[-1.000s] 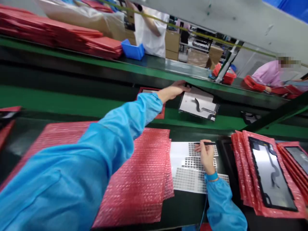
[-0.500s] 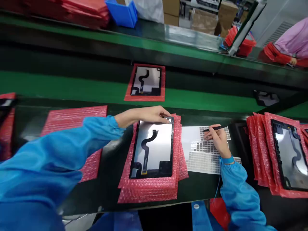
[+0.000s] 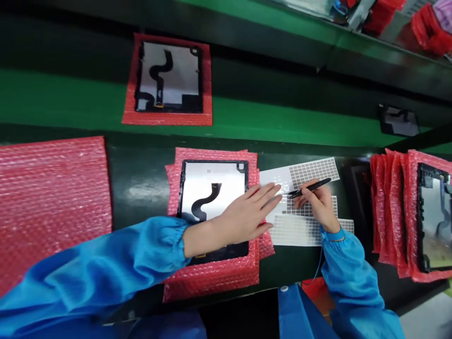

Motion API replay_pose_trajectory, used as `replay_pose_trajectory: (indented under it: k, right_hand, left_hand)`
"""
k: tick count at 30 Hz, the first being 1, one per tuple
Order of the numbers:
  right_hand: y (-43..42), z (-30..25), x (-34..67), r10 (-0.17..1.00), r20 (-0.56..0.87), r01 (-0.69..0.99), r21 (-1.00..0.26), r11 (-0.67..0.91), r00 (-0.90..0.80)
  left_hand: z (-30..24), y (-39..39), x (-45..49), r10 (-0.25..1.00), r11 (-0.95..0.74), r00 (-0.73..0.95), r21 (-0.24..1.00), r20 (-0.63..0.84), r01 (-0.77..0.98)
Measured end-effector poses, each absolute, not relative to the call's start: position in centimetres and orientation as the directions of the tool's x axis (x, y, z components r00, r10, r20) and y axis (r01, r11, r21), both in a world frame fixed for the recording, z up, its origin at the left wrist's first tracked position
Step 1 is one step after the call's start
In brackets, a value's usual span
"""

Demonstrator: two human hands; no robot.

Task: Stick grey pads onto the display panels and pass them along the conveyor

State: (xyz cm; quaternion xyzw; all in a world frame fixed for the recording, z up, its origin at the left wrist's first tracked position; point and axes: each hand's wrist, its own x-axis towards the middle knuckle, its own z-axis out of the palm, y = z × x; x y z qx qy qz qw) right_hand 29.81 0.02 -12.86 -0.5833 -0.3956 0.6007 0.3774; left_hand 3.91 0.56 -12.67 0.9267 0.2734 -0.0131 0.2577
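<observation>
A tablet screen panel [image 3: 219,174] with a black frame and curved ribbon cable lies face down on a stack of red bubble-wrap bags [image 3: 212,280]. My left hand [image 3: 245,214] stretches flat over its right side, fingers extended toward the label sheets; whether it touches anything is unclear. In my right hand [image 3: 319,205] is a pair of black tweezers [image 3: 314,187], tips pointing left. The tips are at the upper sheet of small grey stickers [image 3: 314,173]. Below it lie another sticker sheet [image 3: 329,205] and a paler sheet [image 3: 296,230], partly beneath my right hand.
Behind, another panel [image 3: 180,75] rests on a red bag on the green ledge. Red bubble wrap [image 3: 52,202] lies at left. Several bagged panels [image 3: 391,212] lean at right. A small dark panel [image 3: 399,120] sits at the back right.
My left hand has left the panel's upper right corner and moved down and right, fingers now spread. The upper sticker sheet is now tilted and shifted upward. The view has turned downward.
</observation>
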Motion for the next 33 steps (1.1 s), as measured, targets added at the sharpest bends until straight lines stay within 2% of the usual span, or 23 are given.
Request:
replay_pose_trajectory:
  k: [6,14,24,29,31,33]
  right_hand:
    - [-0.6,-12.5,29.7,0.935,-0.353,0.004,-0.936,-0.353,0.032]
    - [-1.1,-13.1,30.3,0.919,-0.371,-0.007,-0.928,-0.374,0.134]
    - [-1.0,-12.8,29.6,0.919,-0.357,0.028,-0.93,-0.367,0.166]
    - [-1.0,-13.1,29.6,0.92,-0.354,0.003,-0.933,-0.36,0.169]
    - [-1.0,-13.2,29.8,0.921,-0.356,-0.003,-0.933,-0.36,0.157]
    - [-1.0,-13.3,30.1,0.925,-0.352,-0.002,-0.935,-0.356,0.146]
  left_hand:
    - [-12.7,2.0,3.4,0.519,-0.715,0.841,0.463,-0.15,0.524]
    - [-11.4,-2.6,2.2,0.419,-0.797,0.905,0.447,-0.075,0.406]
    - [-10.4,-6.6,2.0,0.53,-0.764,0.846,0.403,-0.055,0.504]
    - [-11.3,-1.6,4.6,0.654,-0.681,0.756,0.415,-0.025,0.603]
    - [-12.3,1.2,5.9,0.707,-0.623,0.703,0.399,-0.082,0.673]
    - [-13.0,3.5,6.9,0.699,-0.61,0.697,0.376,-0.158,0.697]
